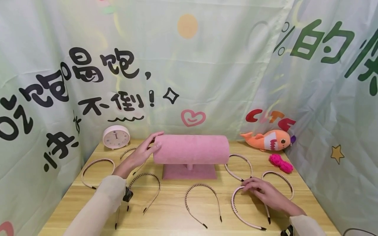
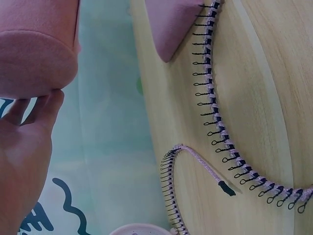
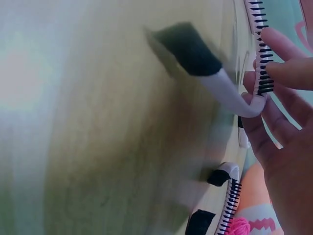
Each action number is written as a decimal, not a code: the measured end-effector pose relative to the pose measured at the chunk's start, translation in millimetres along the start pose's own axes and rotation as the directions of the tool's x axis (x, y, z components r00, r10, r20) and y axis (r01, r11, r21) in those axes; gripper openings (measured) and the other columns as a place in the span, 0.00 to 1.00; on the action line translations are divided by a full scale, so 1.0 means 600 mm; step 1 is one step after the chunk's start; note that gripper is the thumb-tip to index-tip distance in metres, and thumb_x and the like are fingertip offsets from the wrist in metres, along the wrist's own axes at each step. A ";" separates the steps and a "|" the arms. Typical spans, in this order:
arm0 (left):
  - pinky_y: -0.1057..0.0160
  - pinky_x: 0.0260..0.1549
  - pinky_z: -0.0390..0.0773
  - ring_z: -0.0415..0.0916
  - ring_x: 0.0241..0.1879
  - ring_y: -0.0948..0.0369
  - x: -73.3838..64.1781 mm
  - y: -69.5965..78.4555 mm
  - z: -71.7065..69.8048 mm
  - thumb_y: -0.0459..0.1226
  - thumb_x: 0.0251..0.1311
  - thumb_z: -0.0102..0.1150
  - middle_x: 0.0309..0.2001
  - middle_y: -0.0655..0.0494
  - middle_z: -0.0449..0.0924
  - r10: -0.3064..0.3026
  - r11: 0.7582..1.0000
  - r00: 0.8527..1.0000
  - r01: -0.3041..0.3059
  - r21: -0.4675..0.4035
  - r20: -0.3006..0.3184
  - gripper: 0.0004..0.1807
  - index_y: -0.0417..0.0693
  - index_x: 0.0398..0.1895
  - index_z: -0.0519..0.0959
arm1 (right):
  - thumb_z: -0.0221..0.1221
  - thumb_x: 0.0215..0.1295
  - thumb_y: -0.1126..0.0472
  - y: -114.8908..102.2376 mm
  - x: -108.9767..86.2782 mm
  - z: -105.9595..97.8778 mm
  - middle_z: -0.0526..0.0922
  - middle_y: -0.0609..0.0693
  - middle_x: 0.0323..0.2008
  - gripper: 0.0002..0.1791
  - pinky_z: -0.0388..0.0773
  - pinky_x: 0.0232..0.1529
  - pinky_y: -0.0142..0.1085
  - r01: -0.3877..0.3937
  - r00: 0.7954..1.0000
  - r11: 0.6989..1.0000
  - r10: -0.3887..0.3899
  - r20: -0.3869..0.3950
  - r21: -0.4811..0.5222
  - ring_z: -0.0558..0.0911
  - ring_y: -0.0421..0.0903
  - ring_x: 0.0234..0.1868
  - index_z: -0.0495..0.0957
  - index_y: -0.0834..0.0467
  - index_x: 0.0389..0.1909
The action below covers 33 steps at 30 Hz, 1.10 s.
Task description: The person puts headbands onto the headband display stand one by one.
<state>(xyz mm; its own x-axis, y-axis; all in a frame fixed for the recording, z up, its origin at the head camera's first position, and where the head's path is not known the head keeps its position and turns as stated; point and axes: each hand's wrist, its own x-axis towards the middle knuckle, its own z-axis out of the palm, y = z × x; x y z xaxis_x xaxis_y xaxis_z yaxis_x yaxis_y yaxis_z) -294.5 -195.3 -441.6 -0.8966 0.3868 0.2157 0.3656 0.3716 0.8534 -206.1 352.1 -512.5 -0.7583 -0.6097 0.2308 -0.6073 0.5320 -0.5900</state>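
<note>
A pink headband display stand (image 1: 192, 149) has a padded horizontal roll on a post and flat base (image 1: 174, 172). My left hand (image 1: 143, 152) touches the roll's left end, its fingers stretched out against it in the left wrist view. At the right front, my right hand (image 1: 267, 193) grips a pale pink headband (image 1: 233, 205) near one end. Its row of dark comb teeth (image 3: 264, 54) shows between my fingers in the right wrist view, and a black tip (image 3: 188, 49) points toward the camera. A headband with dark wire loops (image 2: 212, 98) lies below the left hand.
Several headbands lie around the stand, including one at the front middle (image 1: 186, 200) and one at the left (image 1: 82, 172). A pink clock (image 1: 116, 137) stands back left. An orange plush shark (image 1: 257, 140) and bright pink bow-shaped bundle (image 1: 281, 163) are back right. Printed curtains (image 1: 224, 82) enclose the table.
</note>
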 end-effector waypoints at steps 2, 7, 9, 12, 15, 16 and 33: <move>0.25 0.77 0.59 0.57 0.84 0.38 0.001 0.000 0.000 0.52 0.86 0.47 0.86 0.48 0.58 0.001 1.000 1.000 -0.001 0.000 0.001 0.30 0.65 0.86 0.60 | 0.62 0.76 0.73 0.002 -0.002 -0.001 0.89 0.59 0.56 0.16 0.81 0.58 0.24 -0.009 1.000 1.000 0.009 0.004 0.000 0.85 0.38 0.61 0.89 0.50 0.51; 0.25 0.78 0.59 0.56 0.84 0.38 0.000 0.002 -0.001 0.52 0.86 0.47 0.87 0.48 0.57 0.005 1.000 1.000 -0.005 0.002 0.001 0.31 0.64 0.86 0.60 | 0.63 0.75 0.73 0.003 -0.005 -0.003 0.91 0.57 0.54 0.15 0.83 0.55 0.26 -0.017 1.000 1.000 0.017 -0.013 -0.019 0.85 0.34 0.59 0.90 0.52 0.52; 0.25 0.78 0.59 0.56 0.84 0.38 0.000 0.003 -0.001 0.52 0.86 0.47 0.87 0.48 0.57 0.004 1.000 1.000 -0.004 0.001 0.002 0.31 0.64 0.86 0.60 | 0.64 0.76 0.71 0.001 -0.005 -0.004 0.91 0.57 0.54 0.14 0.82 0.55 0.25 -0.022 1.000 0.999 0.022 -0.020 -0.027 0.85 0.34 0.59 0.90 0.52 0.52; 0.25 0.78 0.58 0.56 0.84 0.38 0.000 0.003 -0.001 0.52 0.86 0.47 0.87 0.48 0.57 0.002 1.000 1.000 -0.002 -0.001 0.003 0.31 0.65 0.86 0.60 | 0.65 0.76 0.68 0.000 -0.006 -0.007 0.91 0.56 0.54 0.12 0.81 0.55 0.25 -0.036 0.999 0.999 0.035 -0.027 -0.032 0.85 0.35 0.58 0.91 0.51 0.51; 0.25 0.78 0.58 0.56 0.84 0.39 0.000 0.003 -0.002 0.52 0.85 0.47 0.87 0.49 0.57 0.001 1.000 1.000 -0.001 -0.002 0.004 0.31 0.65 0.86 0.60 | 0.66 0.75 0.68 -0.001 -0.007 -0.010 0.91 0.56 0.53 0.12 0.83 0.53 0.27 -0.040 0.999 0.999 0.038 -0.035 -0.035 0.84 0.34 0.57 0.91 0.51 0.50; 0.24 0.78 0.58 0.56 0.84 0.39 0.001 0.002 -0.002 0.52 0.85 0.47 0.87 0.49 0.57 0.001 1.000 1.000 -0.001 -0.002 0.005 0.31 0.64 0.86 0.60 | 0.66 0.75 0.68 0.000 -0.007 -0.011 0.92 0.55 0.53 0.12 0.83 0.53 0.27 -0.042 0.999 0.998 0.041 -0.036 -0.036 0.84 0.33 0.57 0.91 0.51 0.50; 0.23 0.77 0.59 0.56 0.84 0.38 0.000 0.001 -0.001 0.53 0.85 0.48 0.87 0.49 0.57 -0.005 1.000 1.000 0.005 -0.009 0.007 0.33 0.59 0.87 0.59 | 0.66 0.74 0.69 0.002 -0.017 -0.019 0.92 0.53 0.53 0.14 0.80 0.55 0.24 -0.056 0.997 0.994 0.051 -0.051 -0.097 0.85 0.36 0.57 0.91 0.52 0.53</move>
<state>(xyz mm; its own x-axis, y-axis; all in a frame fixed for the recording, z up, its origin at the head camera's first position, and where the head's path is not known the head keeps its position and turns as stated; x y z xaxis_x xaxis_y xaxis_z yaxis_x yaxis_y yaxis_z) -294.4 -195.8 -440.7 -0.8966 0.3909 0.2079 0.3586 0.3656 0.8589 -201.9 365.6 -506.5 -0.7993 -0.5511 0.2398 -0.5843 0.6193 -0.5245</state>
